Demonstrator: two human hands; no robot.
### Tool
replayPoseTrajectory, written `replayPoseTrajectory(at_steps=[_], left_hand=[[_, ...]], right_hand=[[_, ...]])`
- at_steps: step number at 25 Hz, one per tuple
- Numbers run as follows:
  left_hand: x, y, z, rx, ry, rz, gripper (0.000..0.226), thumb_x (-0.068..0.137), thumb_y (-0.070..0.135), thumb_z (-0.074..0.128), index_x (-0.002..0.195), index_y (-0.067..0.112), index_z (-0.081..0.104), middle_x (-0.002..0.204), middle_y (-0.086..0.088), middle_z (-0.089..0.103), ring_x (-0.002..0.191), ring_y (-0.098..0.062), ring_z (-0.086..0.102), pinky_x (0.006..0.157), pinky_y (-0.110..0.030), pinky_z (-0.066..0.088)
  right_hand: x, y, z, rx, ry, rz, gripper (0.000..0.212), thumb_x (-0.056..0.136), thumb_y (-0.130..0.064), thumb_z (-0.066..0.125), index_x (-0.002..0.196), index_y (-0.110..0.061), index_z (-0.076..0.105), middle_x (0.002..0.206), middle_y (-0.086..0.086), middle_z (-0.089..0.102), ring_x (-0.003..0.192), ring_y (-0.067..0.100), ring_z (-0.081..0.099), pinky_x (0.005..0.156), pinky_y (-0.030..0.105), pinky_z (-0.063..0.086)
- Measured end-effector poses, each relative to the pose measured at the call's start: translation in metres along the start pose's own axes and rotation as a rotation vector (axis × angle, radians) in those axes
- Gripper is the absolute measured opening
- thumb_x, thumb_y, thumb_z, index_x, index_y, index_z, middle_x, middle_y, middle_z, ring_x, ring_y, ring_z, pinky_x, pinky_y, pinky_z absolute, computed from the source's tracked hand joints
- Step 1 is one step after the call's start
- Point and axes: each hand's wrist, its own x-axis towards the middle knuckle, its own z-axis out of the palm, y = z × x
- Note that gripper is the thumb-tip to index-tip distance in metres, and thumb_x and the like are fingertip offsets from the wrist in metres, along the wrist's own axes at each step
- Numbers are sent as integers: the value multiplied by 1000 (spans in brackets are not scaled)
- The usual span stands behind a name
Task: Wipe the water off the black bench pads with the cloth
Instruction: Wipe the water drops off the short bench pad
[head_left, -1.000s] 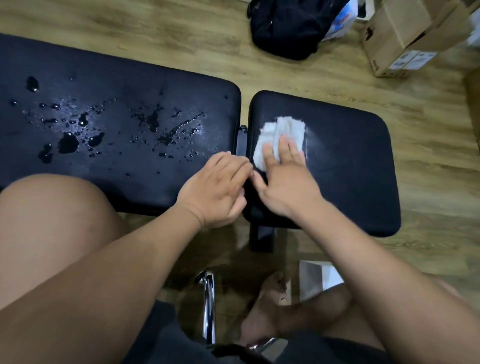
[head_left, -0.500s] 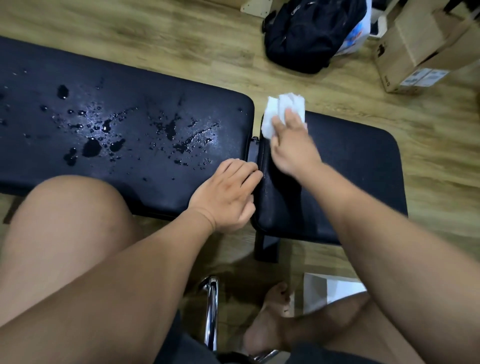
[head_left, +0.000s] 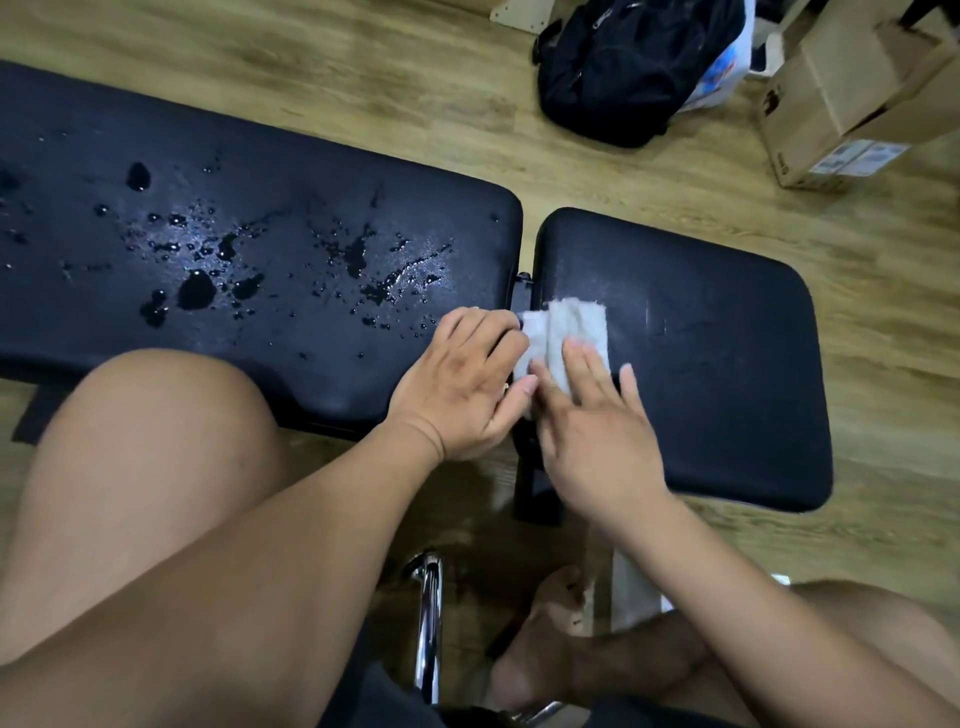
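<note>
**Wiping the short pad: holdings**

I log the right hand (head_left: 597, 431), fingers flat, pressing the cloth (head_left: 566, 332) onto the short pad (head_left: 727, 364) by the gap, for full contact. The left hand (head_left: 462, 384) rests loose-fingered on the long pad (head_left: 260, 171), likely bracing. Water (head_left: 197, 288) beads there, unwiped. Wood floor (head_left: 363, 78); backpack (head_left: 623, 67); cardboard box (head_left: 857, 93).

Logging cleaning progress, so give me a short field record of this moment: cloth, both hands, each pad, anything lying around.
cloth: white, flat on the short pad, left part, by the gap
right hand: fingers straight, pressing the cloth
left hand: rests on the long pad at its end, holding nothing
long pad: water drops and puddles, unwiped
short pad: faint streaks, no drops visible
floor: backpack, cardboard box
</note>
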Motion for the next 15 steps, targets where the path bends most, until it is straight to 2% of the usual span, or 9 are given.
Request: replayPoseTrajectory(at_steps=[2,4,8,10,12,15], left_hand=[[1,-1,0,0,15,4,35,91,34,43,98,4,59,110,-15,58,98,-34,50,98,-46,38],[0,0,1,-4,23,10,35,90,34,44,97,3,59,109,-15,59,97,-34,51,98,-46,38],[2,-3,4,1,29,20,35,88,34,46,97,3,61,109,-15,60,96,-35,53,97,-47,39],[1,-4,6,3,23,14,35,87,34,47,97,4,61,108,-15,60,95,-36,54,97,-47,40],[3,-3,7,3,14,19,35,87,35,47,98,4,62,108,-15,60,95,-36,55,97,-47,40],[3,-4,8,18,1,16,37,88,36,46,101,5,62,109,-15,60,97,-36,53,98,-47,39]], right_hand=[[50,5,-11,-1,-56,45,53,93,-37,25,144,-25,30,159,11,14,148,23,9,116,54,9],[95,13,-21,-38,-30,61,44,96,-32,31,139,-25,36,157,6,15,146,19,6,116,56,6],[157,23,-30,-116,-50,-44,41,94,-36,35,125,-24,59,155,1,23,146,16,9,115,59,7],[184,23,-37,-168,-135,-57,45,92,-38,37,128,-22,58,157,1,22,147,18,10,115,60,2],[200,28,-46,-186,-195,-49,45,90,-38,39,130,-24,57,156,1,26,145,20,18,115,60,-3],[186,39,-48,-155,-98,-208,40,91,-37,39,120,-25,65,149,3,39,140,23,30,116,58,3]])
